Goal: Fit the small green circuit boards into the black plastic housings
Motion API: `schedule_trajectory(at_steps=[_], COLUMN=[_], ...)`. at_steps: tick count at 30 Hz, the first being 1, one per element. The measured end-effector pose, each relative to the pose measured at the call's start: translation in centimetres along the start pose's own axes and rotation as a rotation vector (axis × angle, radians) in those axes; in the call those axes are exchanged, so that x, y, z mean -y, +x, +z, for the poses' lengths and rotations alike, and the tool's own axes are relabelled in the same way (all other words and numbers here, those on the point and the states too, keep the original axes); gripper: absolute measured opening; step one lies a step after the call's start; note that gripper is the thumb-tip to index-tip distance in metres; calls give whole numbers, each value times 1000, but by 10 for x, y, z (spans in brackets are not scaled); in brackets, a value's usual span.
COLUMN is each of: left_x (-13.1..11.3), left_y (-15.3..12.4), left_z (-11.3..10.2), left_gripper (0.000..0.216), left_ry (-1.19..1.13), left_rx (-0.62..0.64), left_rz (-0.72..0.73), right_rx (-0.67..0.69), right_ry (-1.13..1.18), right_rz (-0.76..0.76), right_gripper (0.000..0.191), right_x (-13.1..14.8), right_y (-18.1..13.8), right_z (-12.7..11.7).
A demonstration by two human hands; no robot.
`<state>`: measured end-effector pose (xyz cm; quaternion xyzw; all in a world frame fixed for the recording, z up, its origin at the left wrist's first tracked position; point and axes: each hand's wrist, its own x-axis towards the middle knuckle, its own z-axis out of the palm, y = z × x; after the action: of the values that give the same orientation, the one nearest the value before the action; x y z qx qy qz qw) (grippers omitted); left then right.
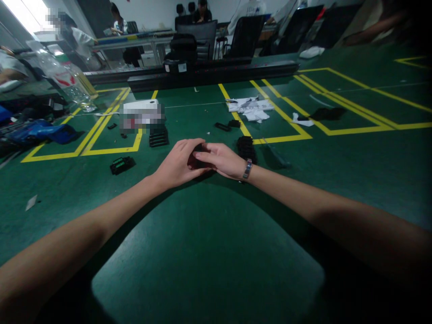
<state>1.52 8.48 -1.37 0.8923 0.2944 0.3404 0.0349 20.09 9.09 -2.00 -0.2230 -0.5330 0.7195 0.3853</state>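
Both hands meet at the middle of a green table (209, 252). My left hand (177, 164) is curled around a small dark part (195, 160), mostly hidden between the fingers. My right hand (222, 159), with a metal watch band at the wrist, closes on the same part from the right. A stack of black plastic parts (246, 148) sits just behind my right wrist. Another black stack (158, 136) lies beyond my left hand, and a black part with green marks (122, 165) lies to the left.
Yellow tape lines (111, 150) mark boxes on the table. White papers (251, 108) and small black pieces (223, 127) lie further back, a clear plastic bottle (62, 76) and blue items (40, 132) at the left. A long black rail (212, 74), chairs and seated people are beyond.
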Motion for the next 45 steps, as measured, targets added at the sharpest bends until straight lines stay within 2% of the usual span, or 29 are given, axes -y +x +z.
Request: schedule_trajectory(at_steps=[6,18,45], left_x=[0,-2,-1], left_y=[0,1,3], left_z=[-1,1,1], left_gripper=[71,60,65], left_ry=[-7,5,-13], left_rx=[12,12,18], left_rz=[-5,-46,-83], right_rx=[-13,-43,-71], right_ry=[4,13,17], right_rz=[25,23,21], right_gripper=[19,17,14], right_x=[1,3,8], right_y=[0,0,0], right_z=[0,2,5])
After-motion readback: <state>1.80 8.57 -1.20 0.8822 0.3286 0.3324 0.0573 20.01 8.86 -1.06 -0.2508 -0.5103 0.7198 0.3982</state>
